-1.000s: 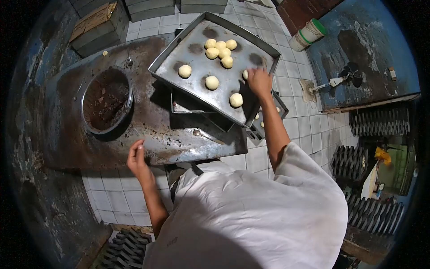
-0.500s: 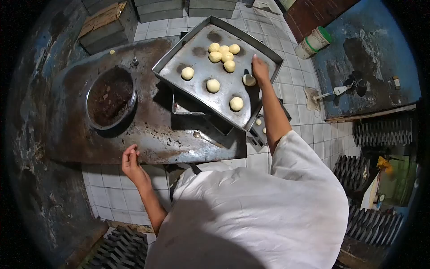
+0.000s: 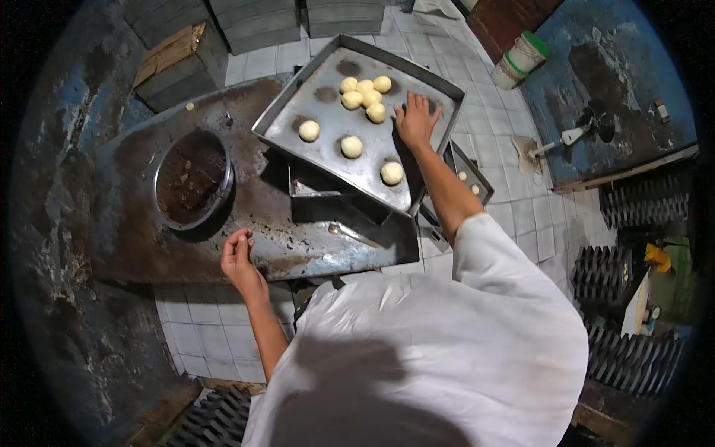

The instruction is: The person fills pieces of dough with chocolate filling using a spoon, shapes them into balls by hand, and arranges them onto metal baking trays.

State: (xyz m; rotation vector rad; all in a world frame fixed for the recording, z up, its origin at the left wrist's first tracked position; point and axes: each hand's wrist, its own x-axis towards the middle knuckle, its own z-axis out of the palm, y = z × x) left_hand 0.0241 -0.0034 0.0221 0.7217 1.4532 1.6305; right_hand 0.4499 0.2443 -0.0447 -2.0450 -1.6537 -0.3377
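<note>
My right hand [image 3: 417, 123] lies over the right part of a large metal tray [image 3: 313, 93], palm down with its fingers spread. What is beneath the palm is hidden. Left of it, several pale yellow dough balls [image 3: 365, 91] sit in a cluster on the tray. Three more lie apart: a dough ball [image 3: 309, 131], another dough ball [image 3: 351, 147] and a front dough ball [image 3: 392, 173]. My left hand [image 3: 242, 257] hovers at the table's front edge with its fingers curled in, and nothing shows in them. Beyond it stands a metal bowl [image 3: 229, 186] of dark brown crumbly filling [image 3: 186, 179].
The tray rests at a slant on other metal trays [image 3: 316, 190] on the stained table [image 3: 126, 223]. A spoon [image 3: 354, 235] lies near the front edge among dark crumbs. Another tray [image 3: 473, 175] with small balls is at the right. Stacked buckets [image 3: 521, 59] stand farther off.
My right hand has turned palm down and its fingers have spread over the spot where a dough ball was; that ball is now out of sight. The view has shifted slightly.
</note>
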